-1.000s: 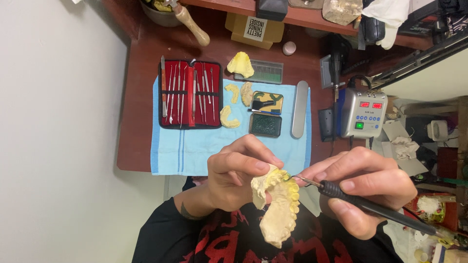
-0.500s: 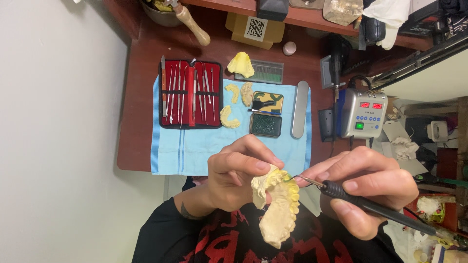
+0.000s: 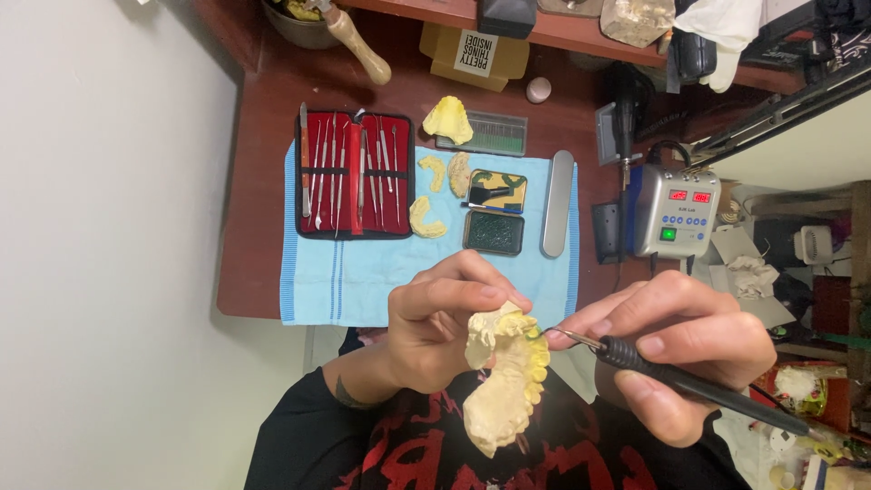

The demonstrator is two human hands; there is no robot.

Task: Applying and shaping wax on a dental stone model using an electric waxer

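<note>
My left hand [image 3: 445, 318] grips a pale yellow plaster dental cast [image 3: 504, 381] by its upper end, holding it up in front of my chest. My right hand [image 3: 680, 349] holds a black pen-shaped tool [image 3: 699, 386] with a thin bent metal tip [image 3: 553, 333]. That tip touches the tooth row at the cast's upper right edge. A cable trails from the tool's rear toward the lower right.
On the brown desk [image 3: 263, 163] lies a light blue cloth [image 3: 363, 272] bearing a red case of metal instruments [image 3: 354, 172], several small yellow cast pieces [image 3: 435, 195], an open tin [image 3: 494, 213] and a grey oblong case [image 3: 556, 204]. A grey control box [image 3: 676, 213] with red displays stands to the right.
</note>
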